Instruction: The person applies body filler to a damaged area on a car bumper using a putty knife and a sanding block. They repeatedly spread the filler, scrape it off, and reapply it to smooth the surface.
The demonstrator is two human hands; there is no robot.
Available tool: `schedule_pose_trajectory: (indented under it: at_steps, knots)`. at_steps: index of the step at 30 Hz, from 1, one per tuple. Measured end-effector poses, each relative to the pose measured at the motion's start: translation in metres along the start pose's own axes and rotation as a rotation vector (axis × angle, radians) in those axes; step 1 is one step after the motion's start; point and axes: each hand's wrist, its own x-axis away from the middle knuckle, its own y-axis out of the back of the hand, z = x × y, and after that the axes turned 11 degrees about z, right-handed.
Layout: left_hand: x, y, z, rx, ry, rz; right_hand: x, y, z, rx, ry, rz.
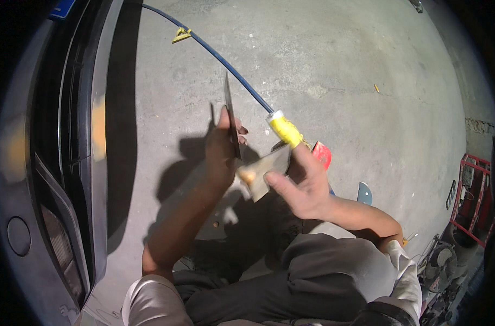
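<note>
Dark and thin, a plate (231, 111) stands edge-on in the left hand (221, 149), the right hand (308, 190) pinching a pale, orange-smudged sheet (265, 164) beside it.

Pale lump (248, 176) on scraper (274, 163) in right hand (308, 191) blurred; blade (230, 111) partly hides left hand (219, 152); car (99, 190) cut off at top

Bright light on the concrete floor (356, 70), dark shadow (174, 176) left of the left hand (220, 144), right hand (307, 190) blurred, fisheye edges black!
</note>
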Motion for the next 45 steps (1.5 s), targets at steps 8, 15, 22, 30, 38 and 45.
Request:
schedule_pose_trajectory:
  at_steps: [8,15,22,30,38,45]
  knots:
    - [0.011,-0.028,-0.040,-0.098,-0.209,0.295,-0.010,0.037,-0.007,0.790,0.637,0.277]
    - [0.033,-0.042,-0.050,0.156,-0.053,0.140,-0.005,0.051,-0.019,0.977,0.658,0.159]
    - [0.038,-0.034,-0.041,0.217,-0.001,0.160,-0.007,0.069,-0.017,1.060,0.682,0.228]
    - [0.037,-0.032,-0.030,0.221,0.025,0.163,-0.002,0.088,-0.022,1.123,0.615,0.268]
    - [0.039,-0.038,-0.043,0.087,0.078,0.153,-0.006,0.099,-0.012,1.223,0.479,0.195]
    - [0.039,-0.046,-0.045,0.085,0.061,0.047,-0.005,0.087,-0.009,-0.194,-0.164,-0.395]
